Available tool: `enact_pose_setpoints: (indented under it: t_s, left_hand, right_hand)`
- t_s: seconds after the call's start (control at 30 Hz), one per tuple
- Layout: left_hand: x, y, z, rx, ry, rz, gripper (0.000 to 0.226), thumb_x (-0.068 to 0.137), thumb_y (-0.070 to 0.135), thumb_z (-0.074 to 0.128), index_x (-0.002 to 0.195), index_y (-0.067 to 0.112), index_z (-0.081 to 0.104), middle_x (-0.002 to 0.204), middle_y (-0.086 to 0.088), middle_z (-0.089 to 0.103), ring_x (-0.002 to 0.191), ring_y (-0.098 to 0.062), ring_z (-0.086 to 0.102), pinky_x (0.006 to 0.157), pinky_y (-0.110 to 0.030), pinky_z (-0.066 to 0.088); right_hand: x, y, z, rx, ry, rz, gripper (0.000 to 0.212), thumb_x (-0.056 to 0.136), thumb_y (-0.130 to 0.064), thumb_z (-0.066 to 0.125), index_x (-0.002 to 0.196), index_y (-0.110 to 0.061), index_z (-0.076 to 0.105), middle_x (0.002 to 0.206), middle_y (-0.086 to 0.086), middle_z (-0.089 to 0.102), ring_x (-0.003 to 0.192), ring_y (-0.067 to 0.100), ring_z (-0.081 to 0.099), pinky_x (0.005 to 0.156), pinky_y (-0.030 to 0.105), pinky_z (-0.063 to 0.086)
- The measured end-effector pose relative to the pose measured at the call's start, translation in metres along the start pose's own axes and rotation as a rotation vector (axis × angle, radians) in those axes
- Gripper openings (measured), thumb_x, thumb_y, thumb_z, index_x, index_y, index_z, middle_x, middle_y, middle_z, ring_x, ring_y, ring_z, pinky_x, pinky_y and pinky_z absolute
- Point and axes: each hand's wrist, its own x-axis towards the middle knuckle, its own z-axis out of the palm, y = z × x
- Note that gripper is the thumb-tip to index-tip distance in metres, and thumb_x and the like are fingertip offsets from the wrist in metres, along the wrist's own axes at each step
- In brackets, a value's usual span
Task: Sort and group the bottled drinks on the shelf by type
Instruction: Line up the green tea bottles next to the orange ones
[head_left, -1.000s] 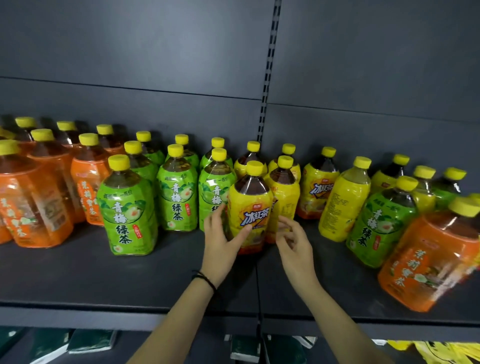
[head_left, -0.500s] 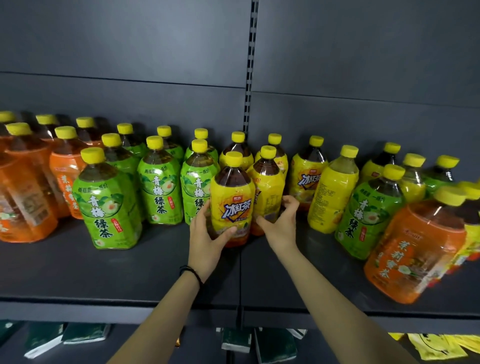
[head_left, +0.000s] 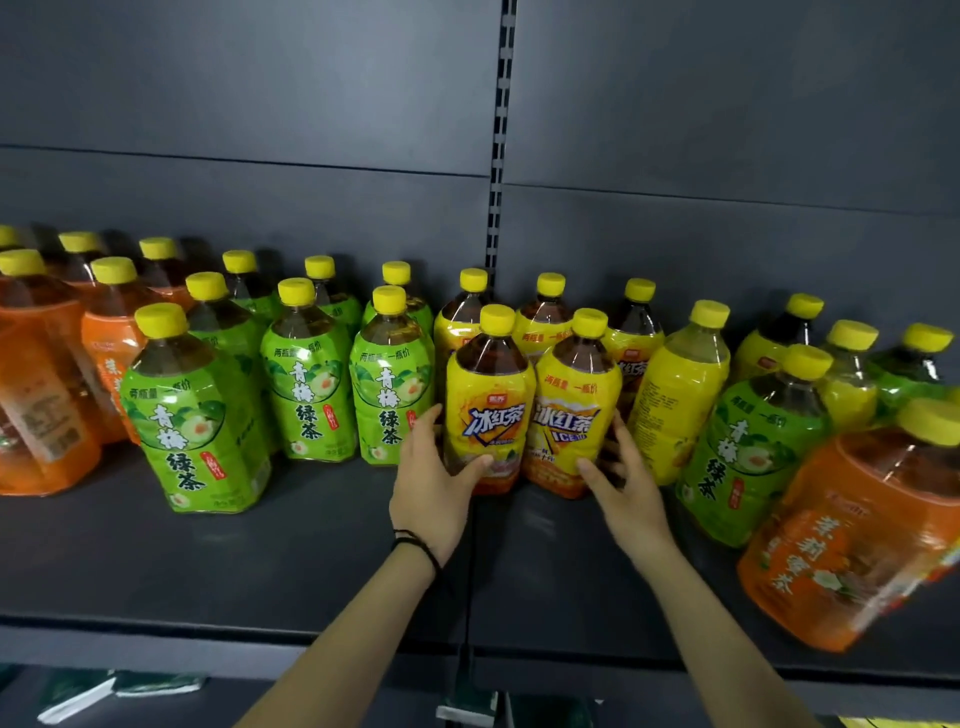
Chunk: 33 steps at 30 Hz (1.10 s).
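Yellow-capped tea bottles stand in rows on a dark grey shelf (head_left: 249, 566). Orange-labelled bottles (head_left: 47, 395) are at the left, then green-labelled ones (head_left: 192, 415), then yellow iced-tea ones in the middle. My left hand (head_left: 434, 488) wraps the lower left side of a front yellow iced-tea bottle (head_left: 488, 410), thumb across its front. My right hand (head_left: 631, 488) holds the lower right side of a second yellow iced-tea bottle (head_left: 571, 415), which stands touching the first. More yellow bottles (head_left: 543, 322) stand behind them.
To the right stands a mixed cluster: a yellow bottle with its back label showing (head_left: 675, 395), a green bottle (head_left: 753, 441) and a large orange bottle (head_left: 852, 540) near the front edge. A slotted upright (head_left: 498, 156) divides the back panel. Green packets (head_left: 78, 691) lie on the shelf below.
My right hand has brought the second yellow bottle forward from the row behind, so it stands beside the front one. My left hand has stayed on the front yellow bottle.
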Motion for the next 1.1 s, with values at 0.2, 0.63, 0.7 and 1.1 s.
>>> enact_pose_setpoints:
  t_s: [0.2, 0.63, 0.7, 1.1]
  left_hand:
    - [0.004, 0.011, 0.019, -0.004, 0.17, -0.042, 0.049, 0.077, 0.031, 0.076, 0.116, 0.025, 0.046, 0.115, 0.008, 0.052, 0.101, -0.014, 0.056, 0.071, -0.033, 0.047]
    - [0.01, 0.009, 0.028, 0.25, 0.316, 0.29, 0.072, 0.064, 0.027, 0.085, 0.126, 0.018, 0.048, 0.129, -0.014, 0.046, 0.119, -0.03, 0.043, 0.089, -0.034, 0.042]
    - [0.016, 0.008, 0.03, 0.349, 0.291, 0.374, 0.078, 0.062, 0.025, 0.086, 0.128, 0.021, 0.045, 0.13, -0.019, 0.046, 0.115, -0.035, 0.044, 0.088, -0.039, 0.044]
    - [0.019, 0.013, 0.034, 0.349, 0.265, 0.317, 0.07, 0.061, 0.021, 0.087, 0.123, 0.018, 0.055, 0.128, -0.019, 0.045, 0.11, -0.038, 0.044, 0.075, -0.036, 0.043]
  right_hand:
    - [0.007, 0.0, 0.001, 0.019, -0.033, -0.003, 0.068, 0.093, -0.035, 0.055, 0.149, -0.038, 0.016, 0.153, -0.006, 0.03, 0.138, 0.014, 0.033, 0.111, 0.041, 0.035]
    - [0.031, -0.004, 0.016, 0.003, -0.112, -0.02, 0.066, 0.091, -0.038, 0.058, 0.149, -0.031, 0.027, 0.147, -0.008, 0.041, 0.136, 0.013, 0.036, 0.099, 0.021, 0.035]
    - [0.032, -0.003, 0.014, -0.021, -0.106, -0.017, 0.066, 0.091, -0.038, 0.057, 0.149, -0.031, 0.026, 0.149, -0.007, 0.038, 0.135, 0.017, 0.034, 0.103, 0.028, 0.036]
    - [0.019, -0.005, 0.023, -0.075, 0.076, -0.069, 0.058, 0.089, -0.035, 0.062, 0.138, -0.038, 0.032, 0.137, -0.002, 0.05, 0.124, 0.019, 0.049, 0.098, 0.046, 0.049]
